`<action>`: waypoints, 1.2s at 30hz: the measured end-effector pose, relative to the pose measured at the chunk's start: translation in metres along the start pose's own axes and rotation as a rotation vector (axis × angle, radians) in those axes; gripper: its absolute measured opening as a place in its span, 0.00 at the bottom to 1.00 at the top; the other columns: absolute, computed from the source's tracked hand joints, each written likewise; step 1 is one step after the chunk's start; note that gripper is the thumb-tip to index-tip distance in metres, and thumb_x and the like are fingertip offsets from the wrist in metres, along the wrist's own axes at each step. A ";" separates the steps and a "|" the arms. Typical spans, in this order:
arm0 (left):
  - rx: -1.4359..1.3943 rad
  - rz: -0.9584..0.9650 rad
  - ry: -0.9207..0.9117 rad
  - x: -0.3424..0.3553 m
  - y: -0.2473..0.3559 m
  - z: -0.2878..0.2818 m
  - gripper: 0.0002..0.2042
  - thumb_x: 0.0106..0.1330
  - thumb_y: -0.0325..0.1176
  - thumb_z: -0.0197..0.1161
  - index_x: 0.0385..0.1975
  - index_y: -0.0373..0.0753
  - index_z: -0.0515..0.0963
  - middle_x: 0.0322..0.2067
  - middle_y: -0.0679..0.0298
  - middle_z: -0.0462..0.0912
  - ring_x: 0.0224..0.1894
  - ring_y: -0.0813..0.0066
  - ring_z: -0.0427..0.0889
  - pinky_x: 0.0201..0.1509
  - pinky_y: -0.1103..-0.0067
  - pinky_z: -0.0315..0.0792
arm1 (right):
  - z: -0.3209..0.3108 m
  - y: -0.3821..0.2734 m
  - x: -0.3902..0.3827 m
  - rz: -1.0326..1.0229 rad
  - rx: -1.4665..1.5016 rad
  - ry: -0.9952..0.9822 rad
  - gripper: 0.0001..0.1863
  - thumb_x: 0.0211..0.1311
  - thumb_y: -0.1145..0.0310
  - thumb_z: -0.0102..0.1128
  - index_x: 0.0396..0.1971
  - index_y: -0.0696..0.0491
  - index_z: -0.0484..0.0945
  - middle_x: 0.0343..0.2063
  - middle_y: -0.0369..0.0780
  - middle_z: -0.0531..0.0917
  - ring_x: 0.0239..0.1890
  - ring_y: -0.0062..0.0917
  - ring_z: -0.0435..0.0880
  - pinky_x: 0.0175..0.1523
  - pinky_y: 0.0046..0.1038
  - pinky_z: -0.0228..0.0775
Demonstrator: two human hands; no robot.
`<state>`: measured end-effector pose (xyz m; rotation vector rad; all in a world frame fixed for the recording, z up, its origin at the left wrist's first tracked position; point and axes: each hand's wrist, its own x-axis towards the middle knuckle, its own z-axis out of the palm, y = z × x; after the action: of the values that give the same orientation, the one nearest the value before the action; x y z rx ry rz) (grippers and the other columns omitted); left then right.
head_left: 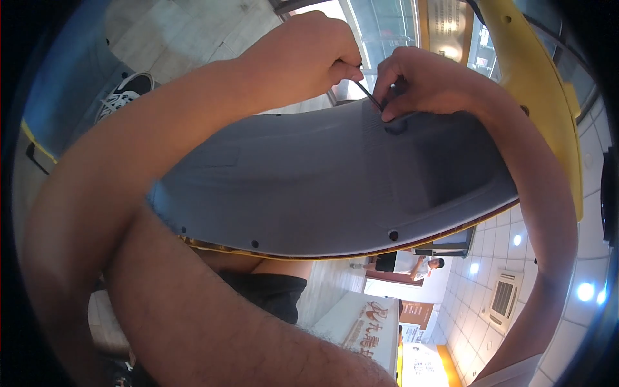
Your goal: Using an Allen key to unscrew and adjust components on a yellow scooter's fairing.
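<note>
The person's left hand (pixel 322 55) pinches a thin dark rod (pixel 368 94) between thumb and fingers, the rod slanting down toward the right hand (pixel 422 80). The right fingers are drawn narrow at its lower end, over the upper edge of a grey panel (pixel 290 174); whether they grip the rod, one cannot tell. Dark holes dot the panel's lower edge, and a yellow frame (pixel 554 109) stands behind the right forearm. A leg (pixel 225 316) crosses below.
</note>
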<state>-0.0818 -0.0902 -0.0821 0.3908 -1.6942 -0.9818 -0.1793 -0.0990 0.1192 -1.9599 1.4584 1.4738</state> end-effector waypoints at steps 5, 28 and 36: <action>0.062 0.201 0.183 0.004 -0.004 0.002 0.14 0.63 0.42 0.66 0.26 0.35 0.85 0.21 0.55 0.82 0.23 0.64 0.82 0.31 0.71 0.75 | -0.005 -0.010 -0.002 0.080 0.004 -0.055 0.11 0.49 0.67 0.73 0.31 0.57 0.87 0.26 0.40 0.85 0.30 0.28 0.82 0.38 0.31 0.72; 0.050 -0.072 -0.322 0.023 0.032 -0.054 0.19 0.67 0.45 0.60 0.29 0.33 0.84 0.29 0.54 0.86 0.34 0.57 0.83 0.43 0.69 0.76 | -0.006 -0.006 0.000 0.062 -0.031 -0.080 0.11 0.46 0.68 0.74 0.30 0.56 0.88 0.21 0.41 0.85 0.23 0.27 0.82 0.32 0.32 0.71; -0.247 -0.423 -0.574 0.028 0.020 -0.043 0.21 0.66 0.49 0.59 0.27 0.34 0.85 0.23 0.57 0.85 0.26 0.63 0.83 0.37 0.69 0.76 | 0.002 0.000 0.003 0.007 -0.074 -0.086 0.11 0.46 0.68 0.74 0.30 0.58 0.87 0.22 0.43 0.85 0.24 0.28 0.83 0.32 0.31 0.72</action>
<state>-0.0488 -0.1154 -0.0459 0.3257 -2.0032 -1.7206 -0.1804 -0.0997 0.1158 -1.9090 1.3950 1.6167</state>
